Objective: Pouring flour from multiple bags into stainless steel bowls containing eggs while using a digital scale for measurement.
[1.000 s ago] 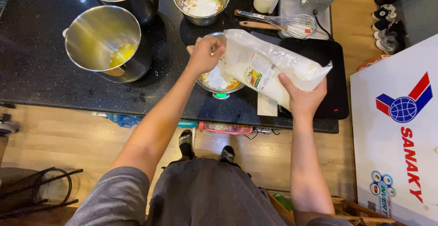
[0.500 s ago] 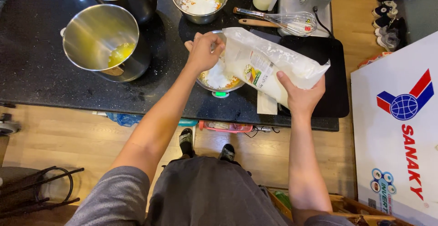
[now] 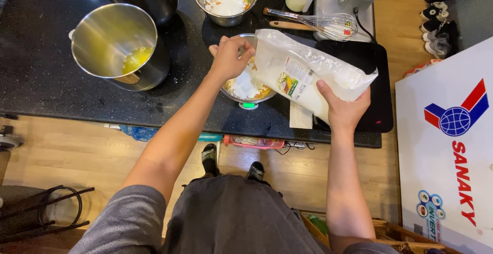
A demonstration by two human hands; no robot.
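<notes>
Two hands work over the black stone bench [image 3: 46,79]. The right hand [image 3: 343,111] has its grip closed around a clear plastic bag of white flour [image 3: 308,74], tilted. Just left of it, the left hand [image 3: 229,58], fingers curled, hovers above a small steel bowl [image 3: 246,87] of white powder.

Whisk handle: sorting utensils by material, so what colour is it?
Light wood-brown, on the whisk lying beyond the bag; the head view shows it best.
</notes>
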